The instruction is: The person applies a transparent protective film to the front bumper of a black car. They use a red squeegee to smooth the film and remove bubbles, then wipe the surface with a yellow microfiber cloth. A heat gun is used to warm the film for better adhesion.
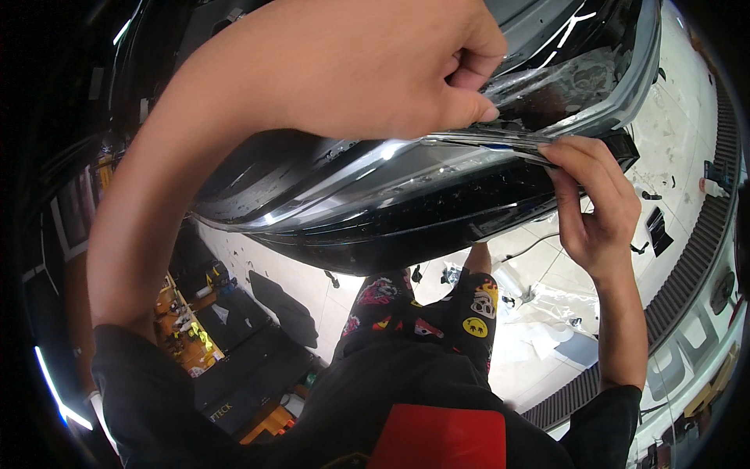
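A glossy black car panel (406,211), wet with drops, curves across the middle. Clear film (437,176) lies along its upper face, and its edge is gathered into a narrow strip. My right hand (598,195) pinches the end of that strip between thumb and fingers, near the panel's right end. Above the panel, my left hand (422,74) reaches over with its fingers curled and thumb pressed in. What it grips, if anything, is hidden. Wrinkled wet film (562,82) lies on the dark surface just beyond the left fingers.
Below left, an open case (191,332) with tools and small parts stands by a black box (258,367). Clear plastic sheeting (562,301) and black scraps (660,232) lie on the white tiled floor (664,148). A dark ribbed strip (687,258) runs along the right.
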Available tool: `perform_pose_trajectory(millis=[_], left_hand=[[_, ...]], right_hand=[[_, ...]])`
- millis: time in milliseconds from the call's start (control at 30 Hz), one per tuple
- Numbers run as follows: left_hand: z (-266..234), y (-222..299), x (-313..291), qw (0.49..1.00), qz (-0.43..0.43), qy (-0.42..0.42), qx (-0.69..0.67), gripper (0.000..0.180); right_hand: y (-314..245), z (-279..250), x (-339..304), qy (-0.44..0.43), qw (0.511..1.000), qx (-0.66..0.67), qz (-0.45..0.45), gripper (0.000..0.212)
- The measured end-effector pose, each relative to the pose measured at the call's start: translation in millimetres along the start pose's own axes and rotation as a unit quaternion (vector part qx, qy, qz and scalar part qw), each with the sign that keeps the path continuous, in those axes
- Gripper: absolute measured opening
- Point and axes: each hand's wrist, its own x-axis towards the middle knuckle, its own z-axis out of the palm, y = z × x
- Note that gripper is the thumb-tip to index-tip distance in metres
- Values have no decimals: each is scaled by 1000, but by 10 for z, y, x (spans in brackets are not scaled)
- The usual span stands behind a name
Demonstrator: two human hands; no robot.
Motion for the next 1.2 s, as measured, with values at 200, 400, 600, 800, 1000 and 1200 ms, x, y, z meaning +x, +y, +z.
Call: perform_pose_trajectory(millis=[200, 400, 600, 800, 1000, 1200], left_hand=[[65, -359, -37, 982, 179, 52, -19, 26], [54, -207, -102, 990, 124, 43, 60, 24], [78, -240, -164, 980, 159, 43, 115, 22], [-89, -360, -89, 972, 223, -18, 72, 20], [-164, -257, -24, 986, 138, -80, 55, 18], [-120, -315, -99, 977, 196, -33, 72, 20]], right_hand=[[-8, 8, 74, -3, 1000, -13, -15, 36], [-81, -35, 64, -14, 997, -80, -14, 35], [-116, -23, 18, -14, 997, -79, -14, 38], [-162, -37, 40, -33, 996, -84, -17, 35], [-136, -1, 60, -20, 994, -98, -45, 36], [-99, 16, 90, -11, 994, -94, -53, 39]])
